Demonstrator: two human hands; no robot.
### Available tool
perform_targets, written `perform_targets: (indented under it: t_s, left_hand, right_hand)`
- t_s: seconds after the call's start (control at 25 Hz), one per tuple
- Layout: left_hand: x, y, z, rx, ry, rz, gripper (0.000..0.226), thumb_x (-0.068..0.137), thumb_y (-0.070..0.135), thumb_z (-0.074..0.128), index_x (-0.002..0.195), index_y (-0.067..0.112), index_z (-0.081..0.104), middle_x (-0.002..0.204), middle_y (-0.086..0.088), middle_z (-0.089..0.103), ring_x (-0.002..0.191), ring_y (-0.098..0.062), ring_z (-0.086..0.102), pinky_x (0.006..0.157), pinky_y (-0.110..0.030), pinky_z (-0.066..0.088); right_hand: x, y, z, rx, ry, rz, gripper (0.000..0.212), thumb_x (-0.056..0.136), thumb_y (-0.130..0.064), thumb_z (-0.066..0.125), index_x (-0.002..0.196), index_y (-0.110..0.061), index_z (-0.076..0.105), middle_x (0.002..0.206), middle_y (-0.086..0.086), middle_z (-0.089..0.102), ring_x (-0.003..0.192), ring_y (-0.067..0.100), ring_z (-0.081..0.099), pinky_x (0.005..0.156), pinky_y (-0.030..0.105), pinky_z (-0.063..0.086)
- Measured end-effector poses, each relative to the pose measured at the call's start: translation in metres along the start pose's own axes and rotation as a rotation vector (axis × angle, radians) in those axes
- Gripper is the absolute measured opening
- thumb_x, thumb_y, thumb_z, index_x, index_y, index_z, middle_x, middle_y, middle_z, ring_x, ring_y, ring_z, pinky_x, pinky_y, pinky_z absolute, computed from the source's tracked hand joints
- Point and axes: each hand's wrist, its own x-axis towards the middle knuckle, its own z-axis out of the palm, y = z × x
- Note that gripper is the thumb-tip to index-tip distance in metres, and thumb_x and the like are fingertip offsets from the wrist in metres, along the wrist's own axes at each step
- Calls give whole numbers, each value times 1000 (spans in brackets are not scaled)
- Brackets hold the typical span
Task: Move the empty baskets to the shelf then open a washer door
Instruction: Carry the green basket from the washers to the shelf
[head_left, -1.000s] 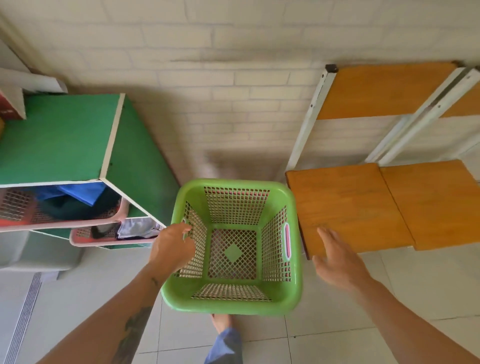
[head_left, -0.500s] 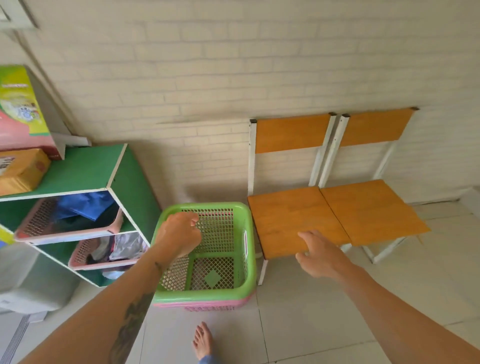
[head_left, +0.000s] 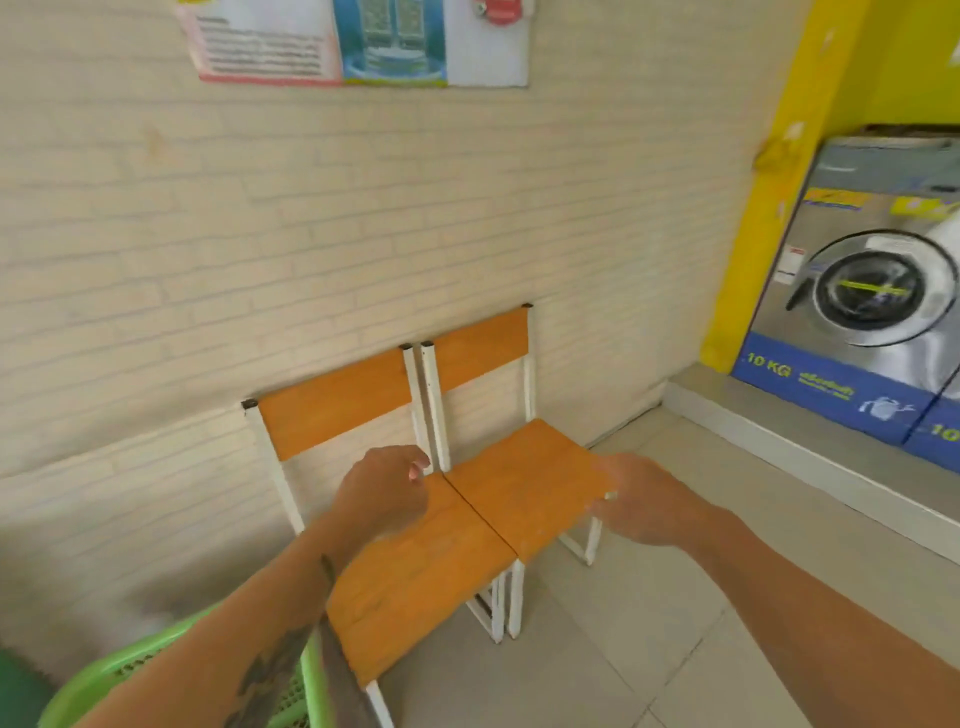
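The green basket (head_left: 130, 675) lies at the bottom left corner, mostly hidden by my left forearm. My left hand (head_left: 382, 493) hovers over the left chair seat, fingers loosely curled, holding nothing. My right hand (head_left: 641, 501) floats by the front corner of the right chair seat, also with nothing in it. A steel front-loading washer (head_left: 852, 374) stands at the far right on a raised step, its round glass door (head_left: 878, 288) closed. The green shelf shows only as a dark sliver (head_left: 15, 691) at the bottom left edge.
Two orange chairs (head_left: 519, 488) with white frames stand side by side against the pale brick wall. A poster (head_left: 363, 41) hangs high on the wall. A yellow pillar (head_left: 763, 208) borders the washer. Tiled floor (head_left: 649, 649) lies between the chairs and the washer step.
My left hand has let go of the green basket, which stays low on the left. The view has swung up and right, off the shelf and onto the chairs and washer.
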Motion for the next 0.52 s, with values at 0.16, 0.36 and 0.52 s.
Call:
perform_targets:
  t_s: [0.16,0.36,0.52]
  left_hand:
    - [103,93,32,-10,-64,185,41,84,18,48,121,30,60,116,8,61,103,-16,58,80,-25,48]
    - [209,215,70,-103,-197,417,33,89,23,42,114,33,61,110,8,60,83,-12,64,66,-24,52]
    - [263,316,112,-95,-263,626,28,89,16,47,107,27,64,115,-1,66,93,-19,64,87,-32,53]
  right_hand:
    - [27,68,-72,-71,132,154,67,86,-46,54,145,-21,38,154,3,36,139,23,36,111,36,32]
    - [44,154,-151,-78,297,397,69,87,-46,55,148,-21,34,156,3,31,141,23,33,112,35,30]
    - [30,222,-189,-66,368,603,66,89,-43,53,148,-20,33,157,3,29,142,25,31,113,39,30]
